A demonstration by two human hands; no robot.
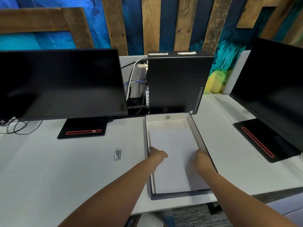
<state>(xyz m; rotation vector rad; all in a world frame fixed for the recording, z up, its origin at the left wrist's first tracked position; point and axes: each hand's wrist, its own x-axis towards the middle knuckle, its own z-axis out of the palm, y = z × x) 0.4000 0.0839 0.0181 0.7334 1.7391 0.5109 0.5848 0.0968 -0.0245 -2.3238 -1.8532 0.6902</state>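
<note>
Box (155,118), open, white paper (173,164) inside

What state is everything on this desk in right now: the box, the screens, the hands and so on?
Box: open, no lid on, flat on the desk.
Paper: lying flat inside the box.
Left hand: at the paper's left edge; grip unclear.
Right hand: at its right edge; fingers hidden.
Left monitor: dark.
Right monitor: dark.
Computer tower: upright, cables plugged in.
</note>
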